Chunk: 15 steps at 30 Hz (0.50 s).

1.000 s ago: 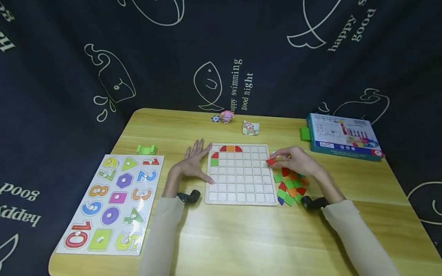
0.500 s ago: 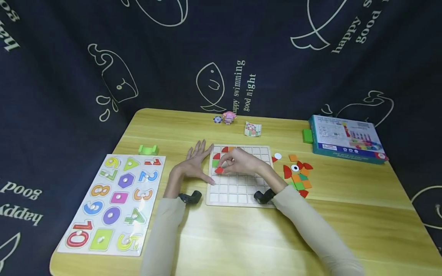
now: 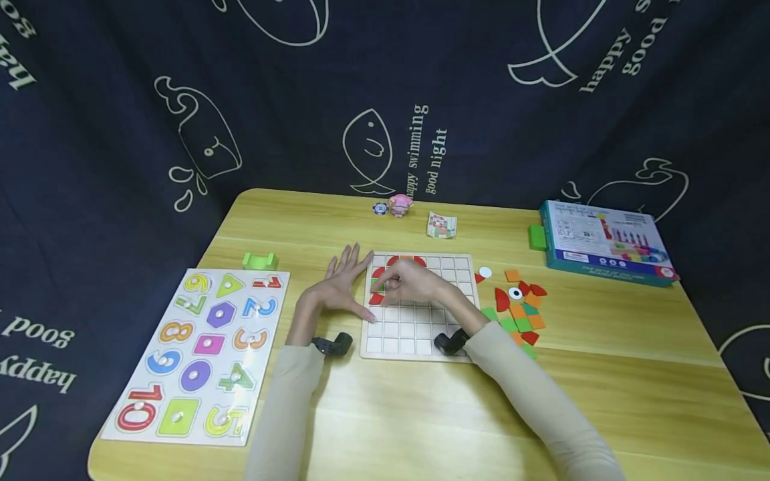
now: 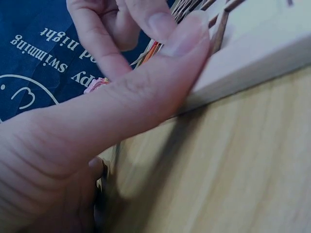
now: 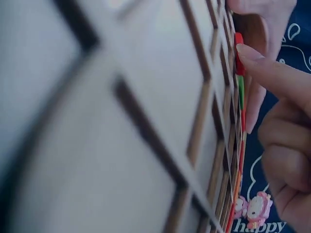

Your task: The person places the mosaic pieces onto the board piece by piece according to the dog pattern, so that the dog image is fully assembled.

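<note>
My left hand (image 3: 337,284) is spread at the left side of the white grid board (image 3: 415,347), its thumb (image 4: 187,41) resting on the board's edge. My right hand (image 3: 412,280) is over the board's upper left. One extended fingertip (image 5: 248,52) touches a red quarter-round tile (image 5: 238,58) in the left column, while other fingers are curled back. Just above that tile lies a green square tile (image 3: 375,286), then another red tile (image 3: 378,272). More red tiles and an orange one show along the top row, partly behind the right hand.
Loose coloured tiles (image 3: 519,310) lie right of the board. A number puzzle board (image 3: 207,361) is at left, near a green block (image 3: 260,261). At the back are a pink figurine (image 3: 400,205), a small pattern card (image 3: 442,226) and a box (image 3: 607,240).
My right hand has carried the red tile from the loose pile leftward to the board's left column, and its pinch has loosened. My left hand has stayed at the board's edge.
</note>
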### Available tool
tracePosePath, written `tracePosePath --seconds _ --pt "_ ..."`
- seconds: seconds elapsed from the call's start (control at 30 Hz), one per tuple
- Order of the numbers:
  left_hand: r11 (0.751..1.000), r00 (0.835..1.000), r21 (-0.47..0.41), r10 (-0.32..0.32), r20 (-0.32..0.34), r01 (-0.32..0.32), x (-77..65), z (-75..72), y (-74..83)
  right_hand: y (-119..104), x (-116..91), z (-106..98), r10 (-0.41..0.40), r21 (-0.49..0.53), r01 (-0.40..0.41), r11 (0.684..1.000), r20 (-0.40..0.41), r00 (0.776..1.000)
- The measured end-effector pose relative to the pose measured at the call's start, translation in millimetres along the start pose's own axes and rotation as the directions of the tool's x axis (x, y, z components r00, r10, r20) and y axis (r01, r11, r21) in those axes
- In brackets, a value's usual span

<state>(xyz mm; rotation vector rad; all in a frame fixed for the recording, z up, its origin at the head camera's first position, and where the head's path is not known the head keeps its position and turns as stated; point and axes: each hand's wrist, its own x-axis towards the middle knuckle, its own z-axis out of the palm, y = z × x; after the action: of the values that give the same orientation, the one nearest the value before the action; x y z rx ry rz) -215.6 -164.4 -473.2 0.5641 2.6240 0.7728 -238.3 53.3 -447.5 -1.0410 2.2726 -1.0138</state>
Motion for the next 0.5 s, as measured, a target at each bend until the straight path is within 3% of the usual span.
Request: tracePosePath --seconds 0.5 --pt "1.0 1.0 0.002 0.011 0.003 -0.011 -0.7 0.4 -0.3 2.0 8.2 0.7 0.099 0.142 -0.096 0.985 -0.014 0.995"
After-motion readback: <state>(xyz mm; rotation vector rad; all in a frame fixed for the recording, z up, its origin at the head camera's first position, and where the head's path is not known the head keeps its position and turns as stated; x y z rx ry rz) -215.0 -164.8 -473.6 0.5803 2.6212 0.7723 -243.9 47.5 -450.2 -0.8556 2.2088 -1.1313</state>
